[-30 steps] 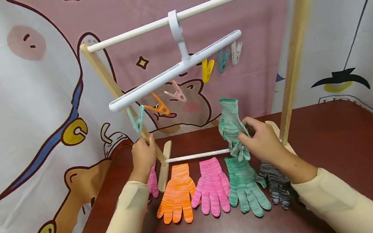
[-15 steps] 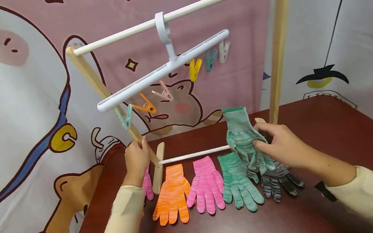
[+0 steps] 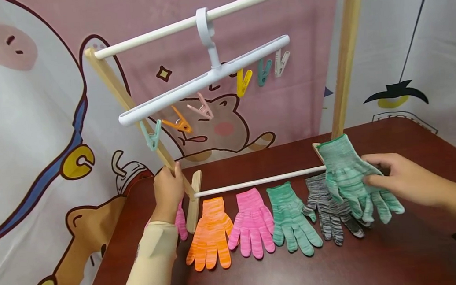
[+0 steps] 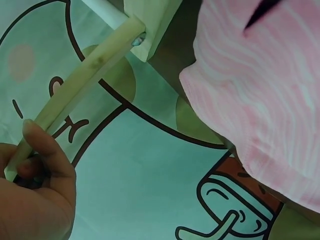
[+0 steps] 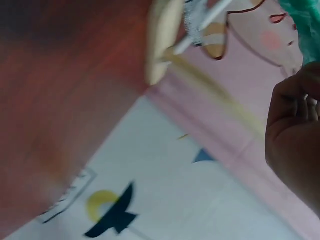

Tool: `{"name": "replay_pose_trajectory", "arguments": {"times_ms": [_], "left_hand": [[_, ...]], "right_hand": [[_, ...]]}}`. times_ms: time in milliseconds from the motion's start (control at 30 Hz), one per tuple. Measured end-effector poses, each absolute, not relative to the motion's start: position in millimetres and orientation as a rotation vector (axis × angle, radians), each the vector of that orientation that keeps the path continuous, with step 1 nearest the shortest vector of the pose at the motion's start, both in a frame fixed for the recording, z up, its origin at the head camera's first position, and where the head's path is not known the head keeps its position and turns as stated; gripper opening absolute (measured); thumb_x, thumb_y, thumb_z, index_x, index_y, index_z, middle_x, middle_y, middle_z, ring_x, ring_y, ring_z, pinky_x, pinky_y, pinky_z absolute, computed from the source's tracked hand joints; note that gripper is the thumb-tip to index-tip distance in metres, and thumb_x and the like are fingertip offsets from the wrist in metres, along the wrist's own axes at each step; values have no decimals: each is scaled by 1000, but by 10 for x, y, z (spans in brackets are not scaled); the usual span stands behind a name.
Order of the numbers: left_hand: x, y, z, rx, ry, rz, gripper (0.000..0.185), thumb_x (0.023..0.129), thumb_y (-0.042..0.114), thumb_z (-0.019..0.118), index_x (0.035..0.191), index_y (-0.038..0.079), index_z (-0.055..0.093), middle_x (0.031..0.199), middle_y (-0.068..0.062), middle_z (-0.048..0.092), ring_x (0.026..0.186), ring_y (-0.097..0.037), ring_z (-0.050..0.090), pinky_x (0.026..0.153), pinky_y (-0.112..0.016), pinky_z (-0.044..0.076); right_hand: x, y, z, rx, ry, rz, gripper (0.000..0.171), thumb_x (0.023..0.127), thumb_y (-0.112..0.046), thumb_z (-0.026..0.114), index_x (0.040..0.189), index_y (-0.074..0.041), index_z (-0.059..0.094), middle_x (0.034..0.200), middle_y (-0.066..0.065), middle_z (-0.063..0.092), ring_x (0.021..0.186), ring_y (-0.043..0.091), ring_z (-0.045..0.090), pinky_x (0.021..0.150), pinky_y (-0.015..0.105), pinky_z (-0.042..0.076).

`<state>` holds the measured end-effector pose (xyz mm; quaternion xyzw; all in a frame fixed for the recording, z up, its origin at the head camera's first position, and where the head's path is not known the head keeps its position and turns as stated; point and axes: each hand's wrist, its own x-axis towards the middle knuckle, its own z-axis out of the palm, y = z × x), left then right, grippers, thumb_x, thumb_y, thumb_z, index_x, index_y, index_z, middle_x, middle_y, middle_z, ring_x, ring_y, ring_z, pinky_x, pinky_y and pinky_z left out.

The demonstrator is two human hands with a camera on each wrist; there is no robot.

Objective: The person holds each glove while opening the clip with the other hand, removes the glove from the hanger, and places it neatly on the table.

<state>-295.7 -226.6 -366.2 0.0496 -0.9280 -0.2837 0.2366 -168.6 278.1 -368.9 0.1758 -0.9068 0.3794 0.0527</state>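
Observation:
My right hand [image 3: 401, 179] pinches a light green knit glove [image 3: 344, 165] by its side, cuff up, above the right end of the glove row. Part of that green glove [image 5: 306, 25] shows at the right wrist view's corner. With my left hand [image 3: 168, 188] I grip the rack's left wooden post [image 3: 112, 82]; in the left wrist view the fingers [image 4: 50, 150] wrap round it. On the table lie an orange glove [image 3: 210, 232], a pink glove [image 3: 253, 224], a darker green glove [image 3: 293, 217] and a grey-black glove [image 3: 324, 206], partly covered by the held one.
A white hanger [image 3: 207, 80] hangs tilted from the rack's top rod [image 3: 157, 35], with several coloured clips along it, such as a yellow clip [image 3: 243, 83]. Another pink glove [image 3: 181, 223] lies beside the rack's left foot [image 3: 194, 202]. A printed cloth [image 3: 289, 107] stands behind the table.
My right hand has carried the light green glove rightward, from over the darker green glove to beside the grey-black one. My left hand keeps its grip on the post.

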Motion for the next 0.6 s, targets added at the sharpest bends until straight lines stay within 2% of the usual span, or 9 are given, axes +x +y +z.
{"name": "replay_pose_trajectory", "arguments": {"times_ms": [100, 167, 267, 533, 600], "left_hand": [[-2947, -2248, -3642, 132, -2547, -774, 49, 105, 41, 46, 83, 0, 60, 79, -24, 67, 78, -41, 69, 64, -52, 52], [-2937, -2236, -3631, 132, -2557, -781, 48, 105, 40, 46, 84, 0, 60, 80, -24, 68, 79, -41, 69, 64, -52, 52], [-2926, -2225, -3620, 130, -2568, -787, 47, 105, 40, 46, 87, 0, 61, 83, -24, 69, 80, -41, 70, 67, -53, 53], [-2925, -2223, -3620, 134, -2566, -772, 49, 105, 41, 46, 85, 0, 62, 82, -24, 69, 81, -42, 69, 67, -54, 52], [-2928, -2223, -3624, 142, -2565, -771, 49, 105, 41, 46, 84, 0, 62, 82, -24, 69, 81, -42, 69, 67, -54, 52]], "right_hand": [[-1733, 2980, -3781, 459, -2851, 1142, 35, 96, -6, 58, 130, -4, 59, 104, -2, 68, 78, 3, 60, 65, 21, 51], [-1772, 3093, -3832, 414, -2916, 1132, 41, 97, -7, 57, 136, 4, 54, 111, 6, 68, 79, 1, 60, 66, 21, 51], [-1843, 3229, -3895, 363, -3005, 1094, 45, 97, -8, 55, 138, 11, 49, 118, 18, 66, 82, -2, 57, 67, 20, 50], [-2014, 3489, -4036, 277, -3137, 1077, 54, 97, -14, 57, 139, 18, 44, 126, 30, 61, 88, -8, 52, 70, 19, 49], [-2042, 3536, -4061, 261, -3162, 1111, 57, 97, -15, 56, 140, 19, 41, 123, 29, 61, 76, -5, 54, 63, 21, 50]]}}
